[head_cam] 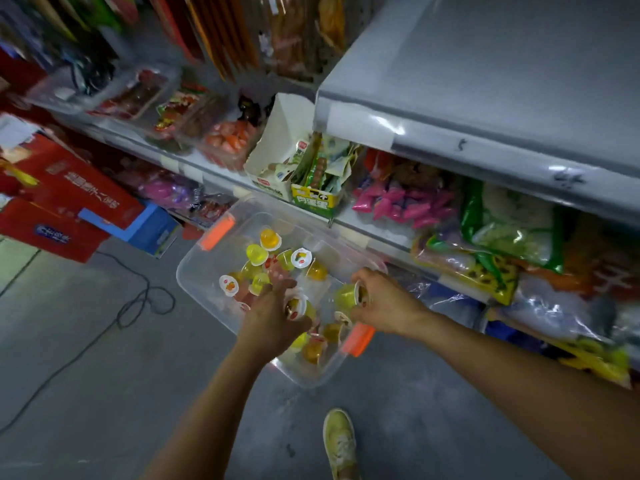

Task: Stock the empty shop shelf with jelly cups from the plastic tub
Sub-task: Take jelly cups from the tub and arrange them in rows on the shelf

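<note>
Jelly cups (256,254): loose in clear plastic tub (194,275). Yellow, orange, green, a few pink. Some lid-up, some tipped over.

Tub on grey floor (104,358), just beside the lower shelving. Orange latches (218,233) at both ends.

Left hand (273,317): inside tub, fingers curled round one cup (297,306) with white-and-red lid, held just above the pile.

Right hand (384,303): over tub's right rim, fingers and thumb pinching green cup (346,296).

Both forearms bare, reaching down from bottom edge of view.

Empty shelf (502,81): grey, top right, above and to the right of tub, price strip along front edge.

Shelf below it packed: pink packets (405,202), green-and-white bags (512,220), open white carton (277,150) of sachets. Further left, clear trays (228,140) of red and orange snacks, blurred.

Red cartons (69,195) stacked at left, blue box (152,226) beside them.

Black cable (138,299) looping across floor left of tub.

Yellow-green shoe (341,441) on floor, on near side of tub.
</note>
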### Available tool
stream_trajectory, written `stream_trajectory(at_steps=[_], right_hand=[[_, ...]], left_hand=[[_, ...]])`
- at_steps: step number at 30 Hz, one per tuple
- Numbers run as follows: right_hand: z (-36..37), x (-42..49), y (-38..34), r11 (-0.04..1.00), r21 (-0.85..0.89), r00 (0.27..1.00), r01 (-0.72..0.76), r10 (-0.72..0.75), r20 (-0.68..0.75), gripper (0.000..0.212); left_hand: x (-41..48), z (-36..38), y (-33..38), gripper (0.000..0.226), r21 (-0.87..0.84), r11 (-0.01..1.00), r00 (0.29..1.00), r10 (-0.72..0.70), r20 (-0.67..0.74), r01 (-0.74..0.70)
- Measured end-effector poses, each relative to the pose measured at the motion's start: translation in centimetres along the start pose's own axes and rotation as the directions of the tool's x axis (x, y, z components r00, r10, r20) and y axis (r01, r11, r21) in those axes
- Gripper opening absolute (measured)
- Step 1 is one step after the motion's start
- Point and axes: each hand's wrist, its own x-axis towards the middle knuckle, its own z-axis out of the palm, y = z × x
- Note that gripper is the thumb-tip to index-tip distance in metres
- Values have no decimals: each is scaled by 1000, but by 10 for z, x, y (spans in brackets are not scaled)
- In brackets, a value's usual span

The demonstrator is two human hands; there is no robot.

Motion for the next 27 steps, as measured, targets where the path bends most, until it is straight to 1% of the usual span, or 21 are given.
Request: stream_trajectory(at_steps=[3,6,10,12,15,18,22,27], right_hand=[[-29,-59,11,999,11,994,39,-38,-103,59],[-57,-120,24,998,59,984,39,-28,-177,54],[-98,-200,44,997,44,972,59,-47,-232,50],[-121,-238,56,997,32,965,64,-53,-256,49],[-154,-294,74,997,10,940,79,-72,-332,47],[-184,-349,92,996,-2,900,91,-83,-428,45],[-220,-419,116,995,33,859,97,-67,-508,41],[-258,-489,136,990,82,799,112,-41,-600,37]], left_hand=[[-50,5,41,63,-125,992,1000,12,-6,-12],[-94,12,88,54,-176,984,999,34,-15,-36],[-139,15,151,42,-178,971,987,151,-57,-159],[-158,16,181,40,-186,960,977,200,-67,-209],[-185,18,223,34,-201,942,964,258,-72,-267],[-213,24,265,43,-180,925,942,331,-61,-336],[-251,30,326,39,-149,872,884,455,-104,-466],[-292,36,397,46,-178,801,821,556,-131,-571]])
